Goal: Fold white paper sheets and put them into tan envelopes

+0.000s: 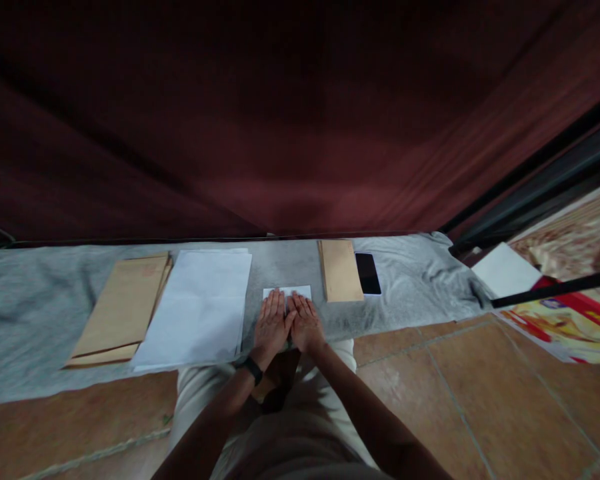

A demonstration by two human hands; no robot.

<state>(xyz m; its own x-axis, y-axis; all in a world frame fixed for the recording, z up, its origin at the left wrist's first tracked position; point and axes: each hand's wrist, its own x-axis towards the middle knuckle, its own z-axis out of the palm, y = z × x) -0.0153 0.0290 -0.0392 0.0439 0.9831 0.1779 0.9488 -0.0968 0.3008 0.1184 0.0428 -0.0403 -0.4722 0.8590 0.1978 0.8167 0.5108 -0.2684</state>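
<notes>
My left hand [271, 325] lies flat with its fingers stretched forward on a small white piece of paper [303, 291]. Beside it my right hand [305, 324] also presses flat on the same paper, and the two thumbs meet or overlap. Only the far edge of the paper shows; my hands cover most of it, so whether it is folded cannot be made out. To the left lies a stack of large white sheets [197, 307]. A small stack of brown envelopes [342, 270] rests to the right of my hands.
Large brown envelopes [123, 303] lie at the far left on a grey cloth [405, 283]. A dark-screened phone [368, 273] sits beside the small envelopes. Behind the cloth hangs a dark red curtain [300, 147]. A red and yellow box [570, 320] stands at the right over the tiled floor [425, 387].
</notes>
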